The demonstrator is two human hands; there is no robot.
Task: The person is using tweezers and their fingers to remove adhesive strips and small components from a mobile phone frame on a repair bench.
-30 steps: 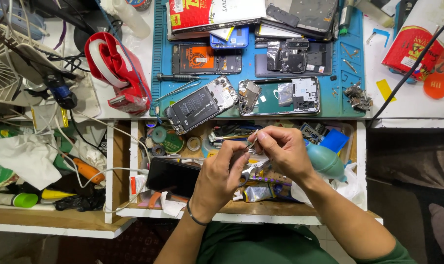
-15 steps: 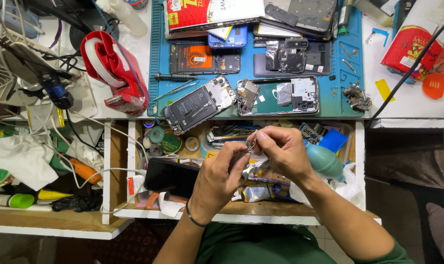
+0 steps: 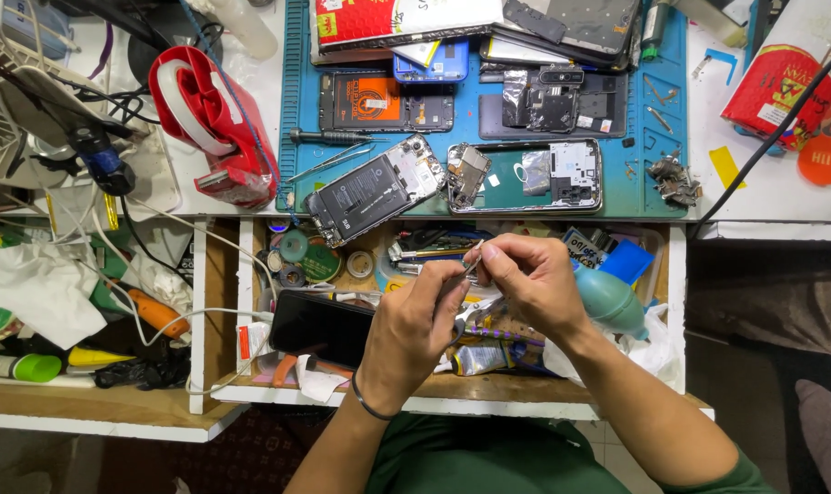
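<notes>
My left hand (image 3: 413, 322) and my right hand (image 3: 531, 279) meet over the open wooden drawer (image 3: 221, 311). Between the fingertips of both is a small silvery part (image 3: 475, 258); my left hand also grips thin metal tweezers (image 3: 463, 274) that touch it. Just beyond the hands, on the blue work mat (image 3: 296, 91), lie an opened phone with its black battery showing (image 3: 374, 189) and an opened phone frame with a green inside (image 3: 525, 176). A black phone (image 3: 319, 327) lies in the drawer beside my left wrist.
A red tape dispenser (image 3: 216, 123) stands left of the mat. Several more dismantled phones (image 3: 388, 101) and a screwdriver (image 3: 328, 137) lie on it. The drawer holds tape rolls (image 3: 296, 249), a teal air blower (image 3: 612, 302), tubes and tools. Cables, cloth and bottles crowd the left shelf (image 3: 68, 302).
Both hands stay over the drawer on the small part; the fingers have only shifted a little.
</notes>
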